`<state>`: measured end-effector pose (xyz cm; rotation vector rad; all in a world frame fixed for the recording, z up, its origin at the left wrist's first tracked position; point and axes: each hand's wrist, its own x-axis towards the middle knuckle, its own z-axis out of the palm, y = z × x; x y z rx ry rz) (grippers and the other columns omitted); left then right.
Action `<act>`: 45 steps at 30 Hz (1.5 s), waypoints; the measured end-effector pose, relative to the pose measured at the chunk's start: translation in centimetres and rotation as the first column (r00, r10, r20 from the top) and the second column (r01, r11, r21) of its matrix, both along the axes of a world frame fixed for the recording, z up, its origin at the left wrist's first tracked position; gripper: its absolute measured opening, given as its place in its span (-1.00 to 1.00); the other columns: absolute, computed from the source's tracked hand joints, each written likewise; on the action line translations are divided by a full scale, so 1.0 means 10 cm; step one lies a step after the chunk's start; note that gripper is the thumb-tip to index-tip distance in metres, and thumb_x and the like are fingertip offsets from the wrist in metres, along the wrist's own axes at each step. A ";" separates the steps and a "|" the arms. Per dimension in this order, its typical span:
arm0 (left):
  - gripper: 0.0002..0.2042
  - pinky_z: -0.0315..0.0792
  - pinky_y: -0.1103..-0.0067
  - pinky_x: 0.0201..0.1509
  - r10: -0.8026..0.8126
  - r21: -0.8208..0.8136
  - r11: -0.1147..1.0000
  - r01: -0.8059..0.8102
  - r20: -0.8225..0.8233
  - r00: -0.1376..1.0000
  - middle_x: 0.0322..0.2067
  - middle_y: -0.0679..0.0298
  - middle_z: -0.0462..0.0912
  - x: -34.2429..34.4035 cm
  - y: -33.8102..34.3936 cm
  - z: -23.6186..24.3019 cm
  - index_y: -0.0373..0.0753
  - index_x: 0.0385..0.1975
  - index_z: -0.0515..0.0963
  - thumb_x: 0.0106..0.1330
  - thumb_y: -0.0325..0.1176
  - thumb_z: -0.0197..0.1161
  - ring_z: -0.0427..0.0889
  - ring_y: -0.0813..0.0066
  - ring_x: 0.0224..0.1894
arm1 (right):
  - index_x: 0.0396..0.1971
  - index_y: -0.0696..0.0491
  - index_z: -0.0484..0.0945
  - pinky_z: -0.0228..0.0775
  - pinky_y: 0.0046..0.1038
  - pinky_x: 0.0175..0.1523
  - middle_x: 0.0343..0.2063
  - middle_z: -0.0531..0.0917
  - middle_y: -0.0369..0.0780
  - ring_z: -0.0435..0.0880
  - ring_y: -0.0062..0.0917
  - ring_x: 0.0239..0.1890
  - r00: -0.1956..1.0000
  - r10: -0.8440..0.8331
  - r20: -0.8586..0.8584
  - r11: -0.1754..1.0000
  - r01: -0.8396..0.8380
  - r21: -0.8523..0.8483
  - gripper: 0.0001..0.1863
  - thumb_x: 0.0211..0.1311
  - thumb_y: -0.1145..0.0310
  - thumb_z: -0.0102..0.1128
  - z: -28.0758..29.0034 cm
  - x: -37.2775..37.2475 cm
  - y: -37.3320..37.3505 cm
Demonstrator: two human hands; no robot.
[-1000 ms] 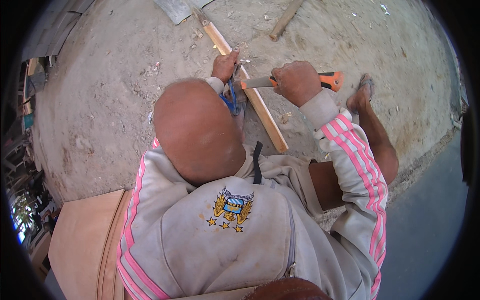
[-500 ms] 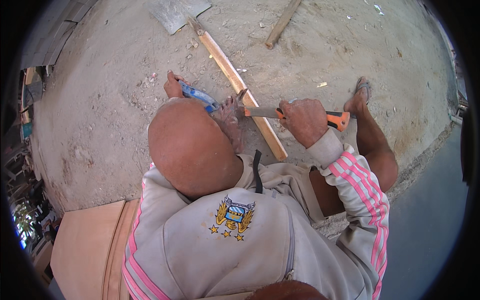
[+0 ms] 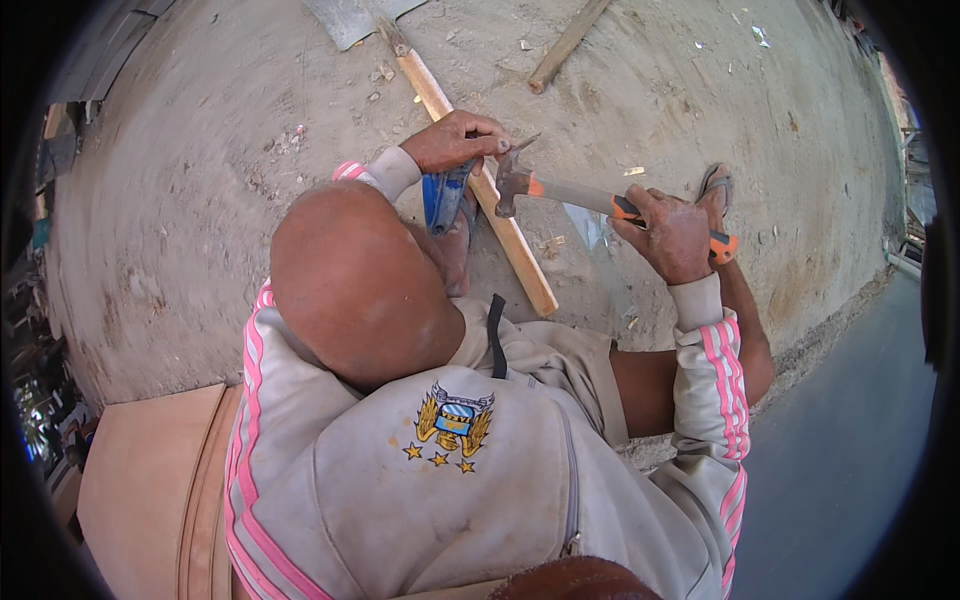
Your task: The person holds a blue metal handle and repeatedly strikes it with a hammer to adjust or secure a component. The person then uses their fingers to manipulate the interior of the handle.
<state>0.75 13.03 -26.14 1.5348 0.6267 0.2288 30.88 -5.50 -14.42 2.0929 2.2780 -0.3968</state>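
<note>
My right hand (image 3: 672, 235) is wrapped round the orange and black grip of a claw hammer (image 3: 575, 193). The hammer is held above the ground with its metal head toward the left. My left hand (image 3: 455, 142) is closed, its fingertips right beside the hammer head; what they pinch is too small to make out. Directly below that hand is a blue object (image 3: 445, 203), partly hidden, whose kind I cannot tell. A long wooden handle (image 3: 520, 255) runs diagonally under the hands, joined at its far end to a grey metal shovel blade (image 3: 345, 18). My foot (image 3: 455, 262) is beside the wood.
Another wooden stick (image 3: 568, 45) lies on the sandy ground farther off. Tan boards (image 3: 150, 470) are stacked at lower left. A smooth grey surface (image 3: 840, 450) borders the ground at right. My sandalled right foot (image 3: 714, 195) stands out to the side.
My left hand has moved right, from beside the blue object's far end to the hammer head. The blue object now stands more upright. The hammer has been raised and shifted right.
</note>
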 end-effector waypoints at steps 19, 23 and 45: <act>-0.70 0.39 0.67 -0.47 -0.397 0.415 0.794 0.443 -0.198 0.896 -0.59 0.43 0.36 0.96 0.64 1.71 -0.17 -0.43 0.50 0.52 -0.16 0.01 0.38 0.71 -0.58 | -0.07 -0.06 0.68 0.60 -0.30 -0.22 -0.41 0.74 -0.29 0.74 -0.32 -0.34 0.898 -0.434 0.073 0.821 0.361 0.443 -0.62 0.18 0.08 0.45 0.12 1.01 -0.61; -0.73 0.44 0.61 -0.47 -0.428 0.547 0.585 0.599 -0.419 0.801 -0.59 0.38 0.44 1.60 0.41 1.70 -0.23 -0.33 0.59 0.51 -0.19 0.07 0.43 0.65 -0.60 | -0.26 0.06 0.62 0.42 -0.49 -0.41 -0.57 0.57 -0.32 0.56 -0.59 -0.55 0.579 -0.371 -0.726 0.518 0.778 0.356 -0.68 0.33 0.08 0.35 0.85 1.46 -0.69; -0.69 0.64 0.38 -0.07 -0.506 0.036 0.354 0.934 -0.833 0.224 -0.23 0.17 0.80 4.33 -1.62 -1.15 -0.15 -0.12 0.73 0.32 -0.15 0.17 0.81 0.30 -0.33 | -0.41 0.02 0.52 0.39 -0.69 -0.69 -0.75 0.46 -0.39 0.42 -0.74 -0.81 -0.326 0.121 -0.938 0.164 0.938 -0.305 -0.71 0.44 0.14 0.20 1.11 1.64 -1.36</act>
